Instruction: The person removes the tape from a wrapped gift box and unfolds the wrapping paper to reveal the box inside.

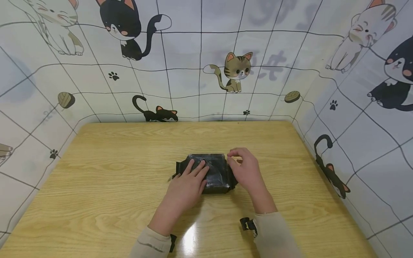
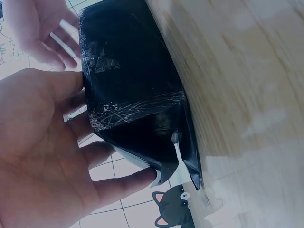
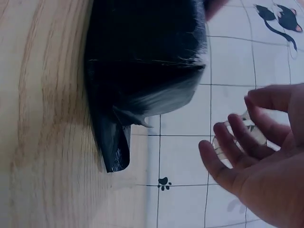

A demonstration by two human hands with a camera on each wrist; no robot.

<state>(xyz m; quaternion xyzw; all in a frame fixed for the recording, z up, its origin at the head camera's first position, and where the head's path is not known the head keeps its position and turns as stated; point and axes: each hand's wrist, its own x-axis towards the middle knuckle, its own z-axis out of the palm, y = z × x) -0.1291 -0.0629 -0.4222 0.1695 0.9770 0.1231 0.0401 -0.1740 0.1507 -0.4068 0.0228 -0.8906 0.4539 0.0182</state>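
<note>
A black plastic-wrapped package (image 1: pixel 217 175), box-shaped with creased, scuffed film, lies on the wooden table. My left hand (image 1: pixel 187 184) rests on its upper left part with fingers spread. In the left wrist view, a loose end flap (image 2: pixel 164 166) of the wrapping sticks out beside the fingertips. At the package's right end is my right hand (image 1: pixel 246 170), fingers loosely bent. The right wrist view has this hand (image 3: pixel 266 156) apart from the package, nothing between its fingers, and a folded flap (image 3: pixel 116 147) of film hanging from the package's end.
The wooden table (image 1: pixel 113 186) is bounded at the back and sides by white cloth (image 1: pixel 184 82) with a grid and cartoon cats. A black strap piece (image 1: pixel 248 224) shows at the right sleeve (image 1: pixel 277 233), another (image 1: pixel 172 243) at the left sleeve.
</note>
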